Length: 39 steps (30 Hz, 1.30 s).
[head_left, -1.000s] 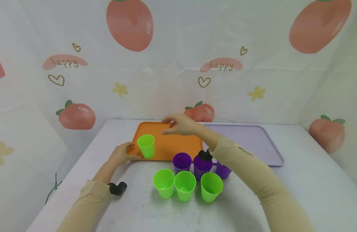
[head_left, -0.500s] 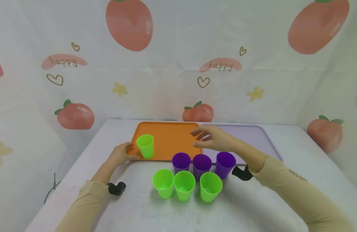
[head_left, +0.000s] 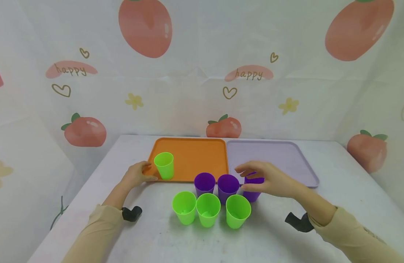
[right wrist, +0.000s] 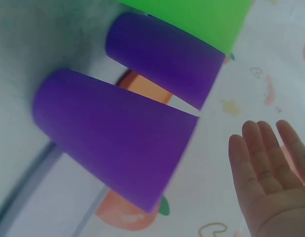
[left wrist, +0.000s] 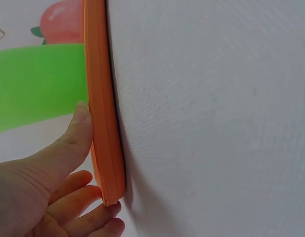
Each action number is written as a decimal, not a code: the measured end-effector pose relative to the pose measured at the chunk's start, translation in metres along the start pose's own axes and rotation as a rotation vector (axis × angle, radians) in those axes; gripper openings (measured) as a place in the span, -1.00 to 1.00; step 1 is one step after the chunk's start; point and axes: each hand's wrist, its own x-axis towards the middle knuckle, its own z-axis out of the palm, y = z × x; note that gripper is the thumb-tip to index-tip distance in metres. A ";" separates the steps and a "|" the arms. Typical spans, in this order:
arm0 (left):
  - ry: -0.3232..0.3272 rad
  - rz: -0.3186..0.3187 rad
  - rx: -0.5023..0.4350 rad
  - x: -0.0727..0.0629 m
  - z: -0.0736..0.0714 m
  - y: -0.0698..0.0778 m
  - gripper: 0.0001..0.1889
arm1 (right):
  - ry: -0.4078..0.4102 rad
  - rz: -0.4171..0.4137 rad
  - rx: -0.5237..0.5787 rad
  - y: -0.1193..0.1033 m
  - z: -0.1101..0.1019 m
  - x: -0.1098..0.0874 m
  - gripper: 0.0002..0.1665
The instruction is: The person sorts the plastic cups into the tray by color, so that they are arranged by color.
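Head view: white worktop (head_left: 195, 244), front to back.
Nearest, three green cups (head_left: 208, 213) stand in a row; behind them stand three purple cups (head_left: 228, 190), the rightmost partly hidden by the right hand (head_left: 270, 179), fingers extended, thumb apart. Farther back, the left hand (head_left: 137, 174) grips the near left corner of the orange tray (head_left: 196, 157), beside an upright fourth green cup (head_left: 166, 168). A lavender tray (head_left: 267, 157) adjoins its right edge.

White desk (head_left: 182, 246) carrying an orange tray (head_left: 198, 160) and its neighbours.
Just beside the orange tray, on its right, lies a lavender tray (head_left: 264, 153); three purple cups (head_left: 227, 190) stand upright near the orange tray's front right corner, and three green cups (head_left: 208, 210) stand upright in a row, farther in front of that tray.
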 end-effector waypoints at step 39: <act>-0.002 -0.015 -0.023 0.001 0.003 -0.002 -0.27 | 0.058 -0.208 0.034 0.019 0.051 -0.035 -0.35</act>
